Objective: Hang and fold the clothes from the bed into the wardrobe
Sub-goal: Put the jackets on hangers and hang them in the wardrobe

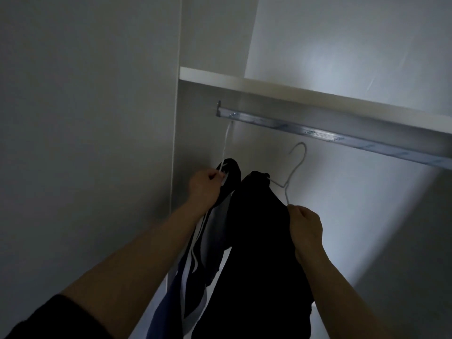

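A black garment point(259, 241) hangs on a white wire hanger point(294, 165) that I hold up inside the wardrobe, its hook just below the metal rail point(342, 135). My right hand point(305, 228) grips that hanger's lower end together with the black cloth. To the left, a dark garment with blue and white stripes point(195, 260) hangs from a second white hanger point(226, 143) hooked on the rail's left end. My left hand point(205, 189) grips this hanger near its neck.
A white shelf point(269, 84) runs just above the rail. The wardrobe's side panel point(97, 143) stands close on the left, and the pale back wall point(342, 216) lies behind the clothes. The scene is dim.
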